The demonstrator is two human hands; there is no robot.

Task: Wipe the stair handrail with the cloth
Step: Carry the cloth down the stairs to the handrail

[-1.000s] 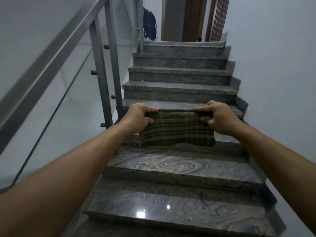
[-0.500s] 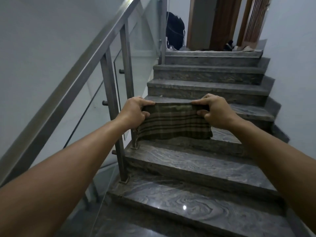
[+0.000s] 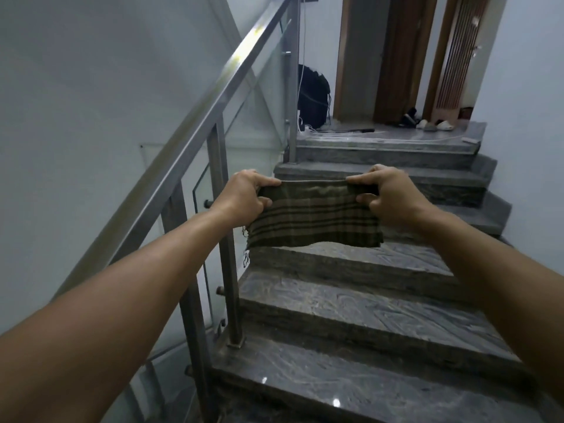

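Observation:
A dark green and brown striped cloth (image 3: 314, 219) hangs stretched between my two hands in front of me, over the steps. My left hand (image 3: 244, 196) pinches its upper left corner and my right hand (image 3: 386, 198) pinches its upper right corner. The steel handrail (image 3: 213, 102) runs diagonally up the left side, from lower left to the top landing. The cloth is to the right of the rail and does not touch it.
Grey marble steps (image 3: 351, 306) rise ahead to a landing (image 3: 381, 138). Steel posts (image 3: 227, 257) and glass panels stand under the rail. A white wall (image 3: 534, 117) closes the right side. A black bag (image 3: 312, 97), cables and shoes (image 3: 433, 125) lie on the landing by wooden doors.
I have moved up the stairs, so the landing looks nearer and the rail sits closer on my left. Both hands still hold the cloth stretched out, now raised a little.

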